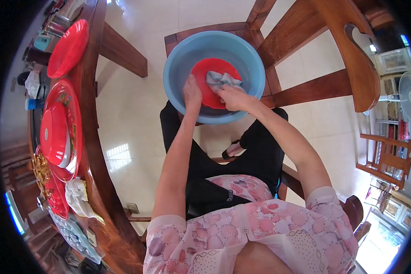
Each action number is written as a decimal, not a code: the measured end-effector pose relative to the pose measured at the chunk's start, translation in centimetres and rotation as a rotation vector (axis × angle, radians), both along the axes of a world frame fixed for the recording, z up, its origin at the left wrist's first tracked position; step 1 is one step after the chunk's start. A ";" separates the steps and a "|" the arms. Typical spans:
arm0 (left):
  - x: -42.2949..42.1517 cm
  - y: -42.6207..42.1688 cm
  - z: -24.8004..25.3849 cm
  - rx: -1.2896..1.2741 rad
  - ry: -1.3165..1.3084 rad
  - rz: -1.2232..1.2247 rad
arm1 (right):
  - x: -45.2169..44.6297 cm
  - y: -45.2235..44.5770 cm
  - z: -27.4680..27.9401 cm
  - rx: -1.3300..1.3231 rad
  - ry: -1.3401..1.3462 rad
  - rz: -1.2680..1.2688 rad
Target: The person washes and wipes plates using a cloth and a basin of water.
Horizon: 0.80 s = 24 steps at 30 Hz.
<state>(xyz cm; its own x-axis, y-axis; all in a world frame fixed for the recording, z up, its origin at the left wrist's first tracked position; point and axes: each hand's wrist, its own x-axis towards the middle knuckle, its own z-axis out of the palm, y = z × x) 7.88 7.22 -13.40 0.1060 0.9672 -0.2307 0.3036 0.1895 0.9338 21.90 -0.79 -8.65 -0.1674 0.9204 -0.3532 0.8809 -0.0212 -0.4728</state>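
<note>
A person's left hand (pixel 192 93) grips the edge of a red dish (pixel 208 96), while the right hand (pixel 234 97) is clenched around a bunched, pale cloth (pixel 223 80) that rests against the dish. Surrounding both grips is a light-blue basin (pixel 171 77), set on a wooden chair (pixel 271 81). Well to the left of the grips, a red bowl (pixel 55 137) bears a pale mark, perhaps a label, too small to read.

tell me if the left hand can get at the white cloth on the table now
Probably yes: the white cloth lies by the edge of the table on that side, with nothing seemingly between. The left hand seems to hold the red dish, though, and would likely have to let go first.
</note>
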 end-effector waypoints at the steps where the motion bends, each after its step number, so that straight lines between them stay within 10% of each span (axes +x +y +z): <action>1: 0.1 -0.2 0.4 0.033 0.080 0.008 | 0.0 -0.1 -1.2 0.026 -0.180 -0.019; 11: 0.3 0.2 -0.7 0.020 0.032 0.030 | 0.5 1.1 -4.7 0.469 -0.388 -0.163; 15: 0.0 0.3 -0.2 -0.004 -0.086 -0.060 | 0.1 4.2 -8.1 0.531 -0.256 -0.336; 18: 0.5 -0.5 4.2 -0.561 -0.214 0.082 | -1.3 5.7 -8.3 0.580 -0.172 -0.329; 24: -0.1 0.6 -0.2 -0.377 -0.220 0.000 | -3.6 5.2 -7.1 0.631 0.179 -0.155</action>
